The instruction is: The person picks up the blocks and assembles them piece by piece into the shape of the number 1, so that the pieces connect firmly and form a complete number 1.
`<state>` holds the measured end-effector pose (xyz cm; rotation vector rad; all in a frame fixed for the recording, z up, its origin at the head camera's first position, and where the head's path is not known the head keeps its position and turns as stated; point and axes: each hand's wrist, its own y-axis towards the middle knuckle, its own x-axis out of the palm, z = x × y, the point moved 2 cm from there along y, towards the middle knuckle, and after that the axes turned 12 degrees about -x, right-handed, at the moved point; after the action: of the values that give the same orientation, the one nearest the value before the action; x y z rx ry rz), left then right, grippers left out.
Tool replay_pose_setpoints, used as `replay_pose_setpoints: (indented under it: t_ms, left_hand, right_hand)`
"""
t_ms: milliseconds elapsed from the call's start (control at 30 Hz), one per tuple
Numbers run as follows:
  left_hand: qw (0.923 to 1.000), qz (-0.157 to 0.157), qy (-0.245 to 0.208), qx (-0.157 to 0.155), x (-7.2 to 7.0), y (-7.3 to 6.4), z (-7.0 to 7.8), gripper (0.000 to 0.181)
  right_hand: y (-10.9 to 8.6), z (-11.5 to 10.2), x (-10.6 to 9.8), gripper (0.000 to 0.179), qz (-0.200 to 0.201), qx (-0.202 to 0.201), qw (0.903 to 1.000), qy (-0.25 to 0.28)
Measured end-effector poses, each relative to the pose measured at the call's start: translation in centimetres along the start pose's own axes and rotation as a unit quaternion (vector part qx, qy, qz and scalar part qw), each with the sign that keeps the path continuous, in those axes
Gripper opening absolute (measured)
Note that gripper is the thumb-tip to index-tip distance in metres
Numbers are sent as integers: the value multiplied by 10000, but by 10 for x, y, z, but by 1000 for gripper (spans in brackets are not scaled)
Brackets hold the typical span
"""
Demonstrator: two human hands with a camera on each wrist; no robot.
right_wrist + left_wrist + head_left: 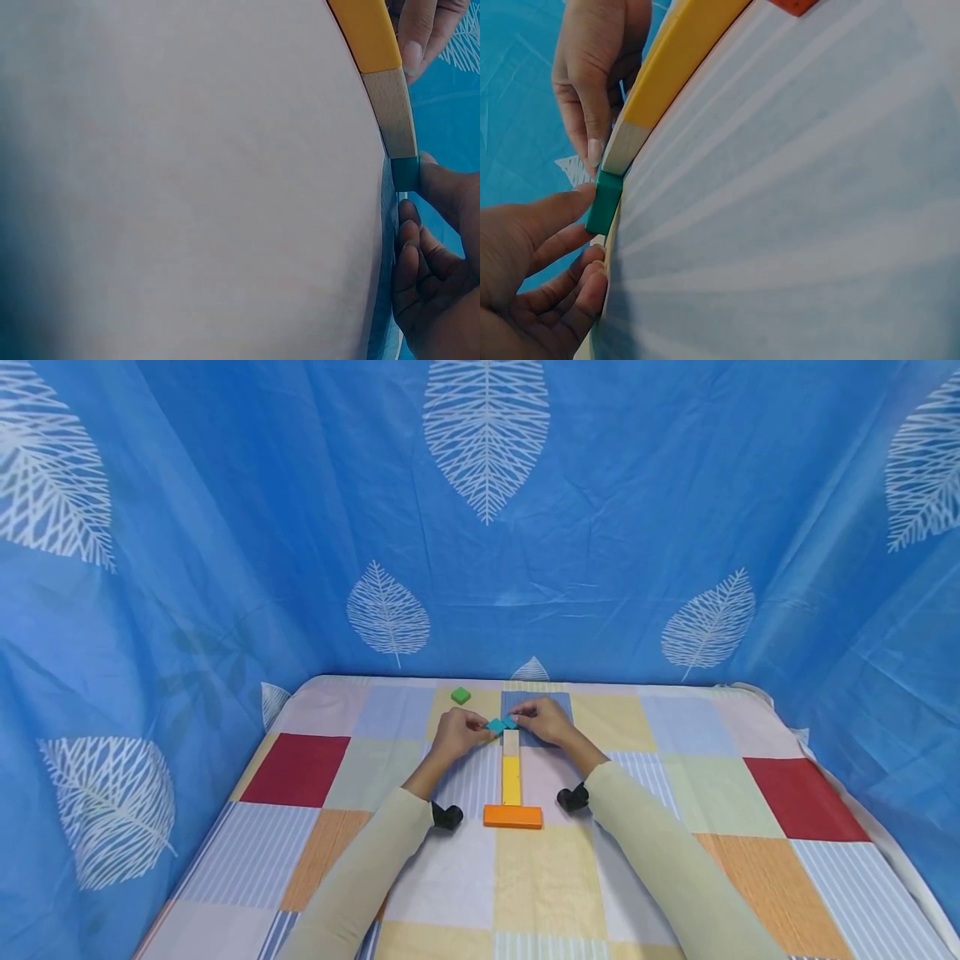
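Note:
In the head view, my left hand (456, 732) pinches a teal block (496, 726), which sits tilted like a diamond. Just beside it, my right hand (546, 721) holds a second teal block (510, 722) between thumb and fingers. Both blocks are at the far end of a plain wood block (511, 742). That one continues a line with a yellow block (511, 781), and an orange block (513, 817) lies crosswise at the near end. From the left wrist, my thumb or finger presses against the teal block's (604, 202) side, close to the plain wood block (625, 146).
A green block (461, 695) lies beyond my left hand. Beneath everything spreads a patchwork cloth (547, 885) of coloured squares. Blue curtains (600, 527) with white leaf prints hang behind and on both sides. Black wrist cameras (448, 816) stick out from the sleeves.

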<state>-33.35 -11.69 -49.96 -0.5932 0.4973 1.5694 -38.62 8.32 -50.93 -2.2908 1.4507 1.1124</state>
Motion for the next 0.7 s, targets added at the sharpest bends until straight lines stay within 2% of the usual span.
replay_pose_setpoints:
  t_ms: [433, 700]
  left_hand:
    - [9999, -40, -102, 0, 1, 1, -1, 20]
    - [9995, -121, -279, -115, -3, 6, -6, 32]
  right_hand:
    - [-1, 0, 2, 20, 16, 50, 10000, -5]
    - [-1, -1, 0, 22, -1, 28, 10000, 32]
